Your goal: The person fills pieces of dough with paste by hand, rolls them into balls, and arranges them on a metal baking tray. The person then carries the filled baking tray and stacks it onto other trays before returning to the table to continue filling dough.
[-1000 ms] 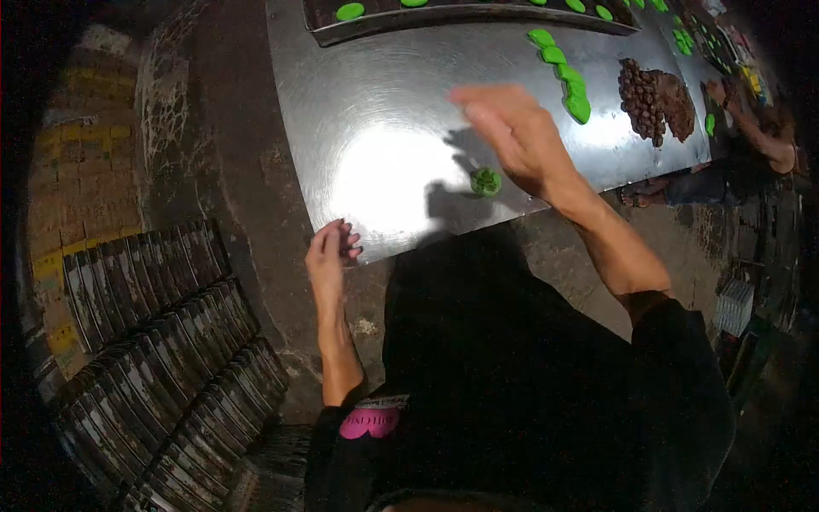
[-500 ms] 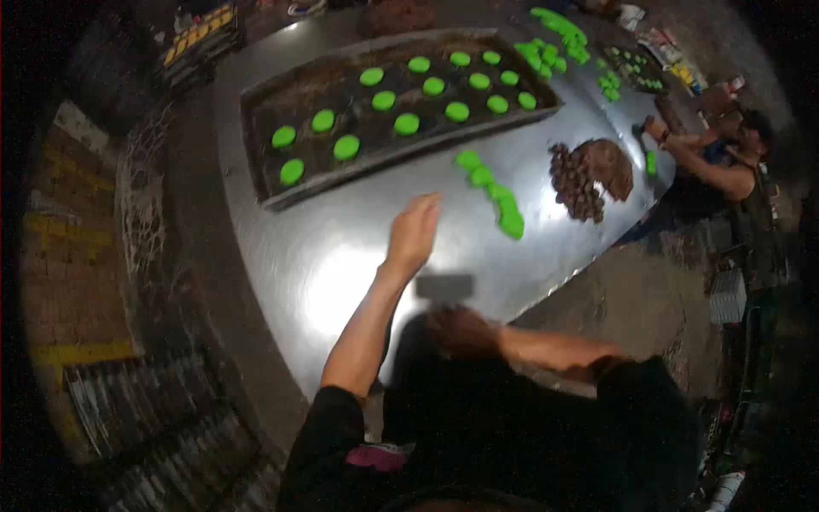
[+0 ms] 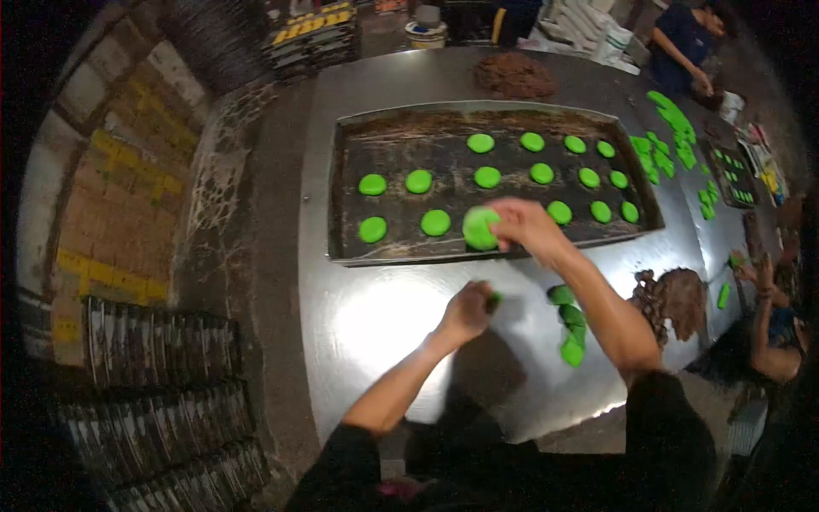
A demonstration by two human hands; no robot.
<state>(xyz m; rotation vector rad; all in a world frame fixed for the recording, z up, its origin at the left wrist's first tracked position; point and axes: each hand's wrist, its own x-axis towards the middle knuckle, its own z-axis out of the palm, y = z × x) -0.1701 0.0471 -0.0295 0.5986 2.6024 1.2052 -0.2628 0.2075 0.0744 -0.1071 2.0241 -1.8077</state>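
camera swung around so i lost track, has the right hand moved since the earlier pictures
Yes. Judged against the tray, the right hand has moved closer, from by the table's near edge to the tray's near rim, holding a green disc.

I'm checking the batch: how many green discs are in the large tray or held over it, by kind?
Green discs lying in the large tray: 15 visible
Green disc in the right hand: 1
Total: 16 visible; the right hand may hide another.
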